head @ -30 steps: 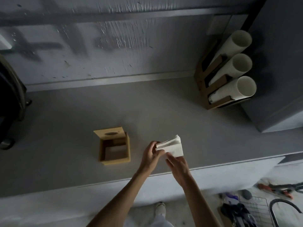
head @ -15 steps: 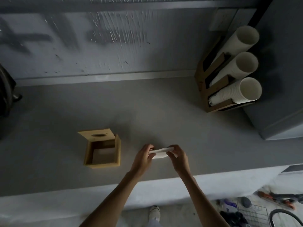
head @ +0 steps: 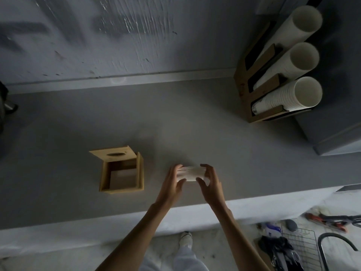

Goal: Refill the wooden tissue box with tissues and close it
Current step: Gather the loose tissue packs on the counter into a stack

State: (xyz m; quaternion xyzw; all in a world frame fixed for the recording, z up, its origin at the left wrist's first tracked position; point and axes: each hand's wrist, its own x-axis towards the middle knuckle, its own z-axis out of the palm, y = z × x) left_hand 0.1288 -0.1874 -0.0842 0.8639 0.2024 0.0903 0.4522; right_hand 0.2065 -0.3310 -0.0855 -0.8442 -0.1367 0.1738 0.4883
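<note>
The wooden tissue box [head: 141, 173] stands open on the grey counter, its inside showing a pale bottom. Its lid [head: 112, 154], with an oval slot, lies slid back toward the far side of the box. To the right of the box I hold a white stack of tissues [head: 190, 173] between both hands, just above the counter. My left hand [head: 173, 182] grips the stack's left end and my right hand [head: 210, 182] grips its right end. The stack is apart from the box, about a hand's width to its right.
A wooden cup holder [head: 252, 94] with three rows of white paper cups [head: 293, 94] stands at the back right, against a grey cabinet [head: 341, 124]. The counter's front edge [head: 117, 223] runs below my wrists. A wire basket [head: 300, 245] and tools lie on the floor at lower right.
The tissue stack went from upright and fanned in my hands to flat and squeezed between both hands. The view has shifted, so the box sits a little more to the left.
</note>
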